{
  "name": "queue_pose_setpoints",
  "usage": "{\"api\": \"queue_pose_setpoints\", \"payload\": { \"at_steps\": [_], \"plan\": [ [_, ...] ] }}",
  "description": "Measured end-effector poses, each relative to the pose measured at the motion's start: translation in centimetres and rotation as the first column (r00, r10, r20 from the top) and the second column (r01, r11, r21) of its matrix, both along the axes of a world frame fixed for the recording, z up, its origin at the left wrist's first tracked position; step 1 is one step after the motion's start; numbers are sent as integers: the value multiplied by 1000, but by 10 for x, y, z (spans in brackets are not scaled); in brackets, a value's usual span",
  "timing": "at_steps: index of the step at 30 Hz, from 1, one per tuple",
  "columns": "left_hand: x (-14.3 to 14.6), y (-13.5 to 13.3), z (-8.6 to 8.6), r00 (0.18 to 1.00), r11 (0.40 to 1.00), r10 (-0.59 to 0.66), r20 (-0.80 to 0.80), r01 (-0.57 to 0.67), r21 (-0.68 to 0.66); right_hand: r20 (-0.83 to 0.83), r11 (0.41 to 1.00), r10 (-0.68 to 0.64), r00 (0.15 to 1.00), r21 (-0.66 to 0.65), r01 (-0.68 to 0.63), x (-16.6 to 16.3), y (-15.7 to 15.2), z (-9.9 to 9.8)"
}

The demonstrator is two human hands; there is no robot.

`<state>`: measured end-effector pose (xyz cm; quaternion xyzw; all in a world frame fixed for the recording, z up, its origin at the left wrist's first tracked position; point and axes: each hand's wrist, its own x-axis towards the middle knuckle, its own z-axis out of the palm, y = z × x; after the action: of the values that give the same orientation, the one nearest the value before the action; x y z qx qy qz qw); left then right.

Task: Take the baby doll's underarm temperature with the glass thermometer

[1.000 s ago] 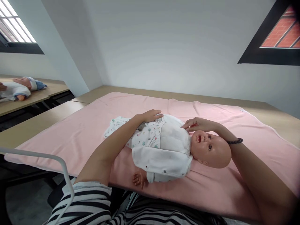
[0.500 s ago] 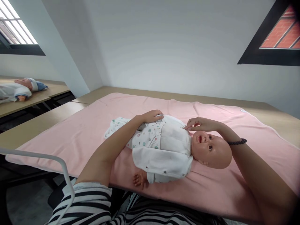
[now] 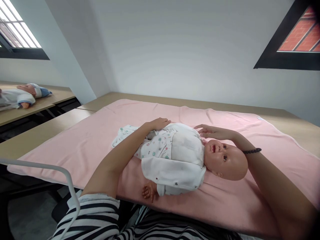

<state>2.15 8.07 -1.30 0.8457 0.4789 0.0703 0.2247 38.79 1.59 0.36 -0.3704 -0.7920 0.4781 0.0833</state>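
A baby doll (image 3: 226, 161) lies on its back on a pink blanket (image 3: 82, 150), its head to the right. Its white jacket (image 3: 172, 173) is spread apart at the front, with one flap folded toward me over the near arm. Patterned trousers (image 3: 157, 146) cover its lower body. My left hand (image 3: 158, 123) rests with fingers stretched out along the doll's far side, near the waist. Beside the far shoulder, my right hand (image 3: 212, 132) has its fingers apart, close to the white cloth. The doll's far arm is hidden.
The blanket covers most of a wooden table (image 3: 100, 100) against a white wall. Another doll (image 3: 25, 95) lies on a separate table at the left. A pale curved bar (image 3: 67, 176) stands at the lower left.
My right hand's fingers have come apart from their pinch at the doll's far shoulder. My left hand has shifted slightly left, off the edge of the white cloth.
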Motion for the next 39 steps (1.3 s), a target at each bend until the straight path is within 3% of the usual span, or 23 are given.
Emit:
{"api": "queue_pose_setpoints", "payload": {
  "at_steps": [3,8,14,21,24,27,32,39],
  "plan": [
    [-2,-1,6,997,999,7,-70,-10,-49,12,999,38,999,-30,-37,-5,-2,0],
    [-3,-1,16,992,990,-57,-112,42,-135,-22,998,48,999,42,-47,-9,-6,8],
    [-3,-3,22,988,981,-139,-70,127,-148,-46,991,-82,996,105,87,-2,-3,10],
    [-12,-13,45,993,982,-117,1,116,-152,-187,995,-63,980,63,76,3,-3,15],
    [-15,-16,51,992,973,-101,73,114,-199,-224,997,-22,974,62,36,3,-5,18],
    [-17,-20,57,975,983,-47,217,84,-162,-258,999,13,966,55,1,1,-9,21],
    [-29,-25,71,854,989,-91,512,139,-56,-308,998,57,950,27,-51,1,-15,27],
    [-53,-27,85,884,943,-147,444,261,-208,-223,996,88,971,52,-78,3,-16,31]
  ]
}}
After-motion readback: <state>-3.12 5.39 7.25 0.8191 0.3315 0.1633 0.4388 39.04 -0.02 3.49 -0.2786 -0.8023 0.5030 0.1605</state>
